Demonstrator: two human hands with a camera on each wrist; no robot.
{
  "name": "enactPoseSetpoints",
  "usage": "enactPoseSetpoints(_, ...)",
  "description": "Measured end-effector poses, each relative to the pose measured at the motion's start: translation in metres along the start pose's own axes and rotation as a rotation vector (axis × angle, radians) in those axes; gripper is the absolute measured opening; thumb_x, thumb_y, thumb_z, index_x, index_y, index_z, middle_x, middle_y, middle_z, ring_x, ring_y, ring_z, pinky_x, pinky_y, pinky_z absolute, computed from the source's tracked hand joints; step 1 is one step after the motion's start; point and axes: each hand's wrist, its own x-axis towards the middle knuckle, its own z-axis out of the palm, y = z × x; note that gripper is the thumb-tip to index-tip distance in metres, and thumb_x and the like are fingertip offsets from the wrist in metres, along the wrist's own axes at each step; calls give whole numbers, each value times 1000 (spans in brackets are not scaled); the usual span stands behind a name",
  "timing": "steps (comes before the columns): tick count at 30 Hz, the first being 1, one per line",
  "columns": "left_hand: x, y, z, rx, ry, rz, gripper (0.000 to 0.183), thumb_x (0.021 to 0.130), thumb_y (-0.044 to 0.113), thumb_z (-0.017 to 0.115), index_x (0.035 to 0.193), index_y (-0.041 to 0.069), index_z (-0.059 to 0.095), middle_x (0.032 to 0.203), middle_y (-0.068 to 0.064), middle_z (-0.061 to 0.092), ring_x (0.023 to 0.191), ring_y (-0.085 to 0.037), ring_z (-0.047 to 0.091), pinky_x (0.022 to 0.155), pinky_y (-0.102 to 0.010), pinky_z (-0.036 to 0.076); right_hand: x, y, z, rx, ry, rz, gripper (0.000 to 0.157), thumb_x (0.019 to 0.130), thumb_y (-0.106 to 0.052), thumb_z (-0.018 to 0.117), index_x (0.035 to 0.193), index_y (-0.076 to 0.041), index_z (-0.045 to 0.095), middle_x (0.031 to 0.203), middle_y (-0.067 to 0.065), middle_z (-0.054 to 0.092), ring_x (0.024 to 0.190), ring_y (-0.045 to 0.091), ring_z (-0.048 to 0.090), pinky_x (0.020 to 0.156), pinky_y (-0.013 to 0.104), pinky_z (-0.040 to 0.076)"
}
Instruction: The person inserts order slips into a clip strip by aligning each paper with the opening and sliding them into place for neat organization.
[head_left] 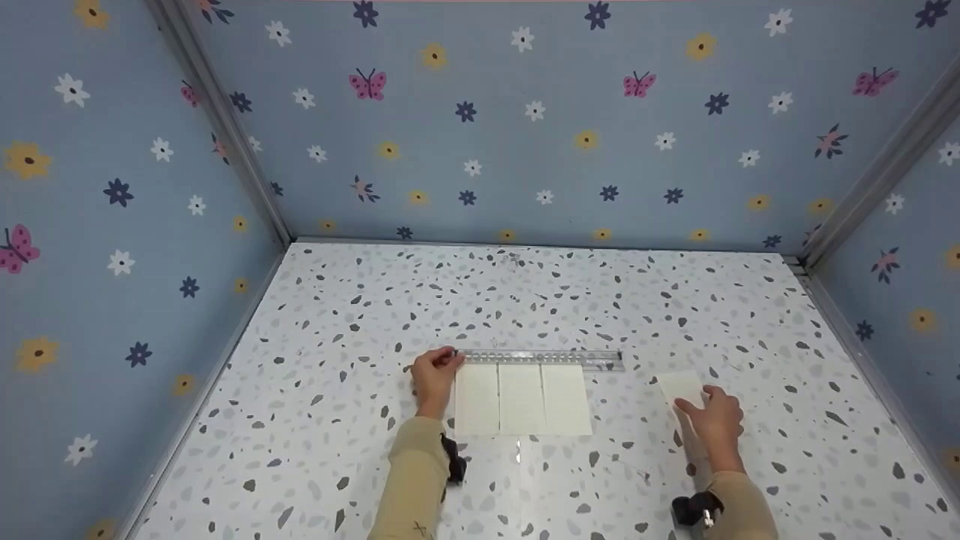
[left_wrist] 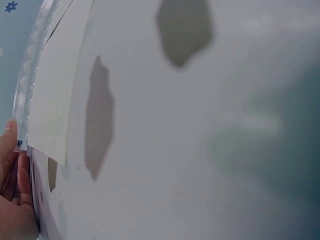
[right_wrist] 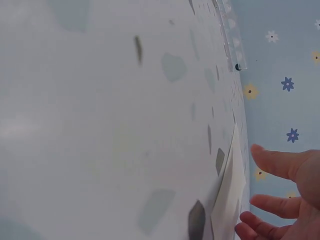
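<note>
A clear plastic ruler (head_left: 540,358) lies along the top edges of three cream paper pieces (head_left: 522,401), set side by side with narrow gaps. My left hand (head_left: 435,379) pinches the ruler's left end; in the left wrist view the thumb (left_wrist: 9,132) is on that end, with the other fingers curled below. To the right, a separate cream paper piece (head_left: 679,386) lies at a slant. Over it hovers my right hand (head_left: 716,424), thumb and fingers spread. The right wrist view shows these fingers (right_wrist: 275,205) apart, with the paper (right_wrist: 230,190) beside them, not gripped.
The tabletop (head_left: 420,292) is white with grey speckles. Blue flowered panels (head_left: 525,180) enclose it at the back and both sides, joined by grey metal posts (head_left: 225,120). Black wrist cameras (head_left: 454,459) are strapped at both sleeves.
</note>
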Motion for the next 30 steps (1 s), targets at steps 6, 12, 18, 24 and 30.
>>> enactPoseSetpoints(6,-1,1,0,-19,0,-12,21,70,2,73,89,-4,67,80,-12,63,71,-19,57,60,-22,45,0,4,-1,4,20,28,69,80,-27,64,124,15,33,120,36,33,111,50,29,88,60,23)
enactPoseSetpoints(12,0,0,0,-11,0,-10,21,70,3,73,89,-4,67,80,-11,63,70,-18,56,60,-23,45,1,9,-1,3,22,47,72,77,-28,68,124,16,34,122,35,36,111,49,33,89,59,24)
enactPoseSetpoints(18,0,0,0,2,-3,-16,22,70,4,74,89,-4,67,81,-11,63,70,-17,56,61,-23,46,4,11,0,26,5,78,74,75,-26,70,125,14,33,123,34,34,111,48,32,90,58,24)
enactPoseSetpoints(24,-1,1,0,0,1,-15,22,70,4,73,90,-4,67,80,-12,64,70,-18,57,61,-23,46,4,11,0,54,-7,95,73,74,-24,71,124,14,32,122,33,33,110,47,31,89,58,25)
enactPoseSetpoints(30,-1,3,0,-10,1,-14,21,70,3,73,89,-4,67,80,-11,63,71,-19,56,61,-24,45,5,10,-1,98,-6,118,72,72,-21,73,122,14,34,121,33,35,108,46,34,89,54,29)
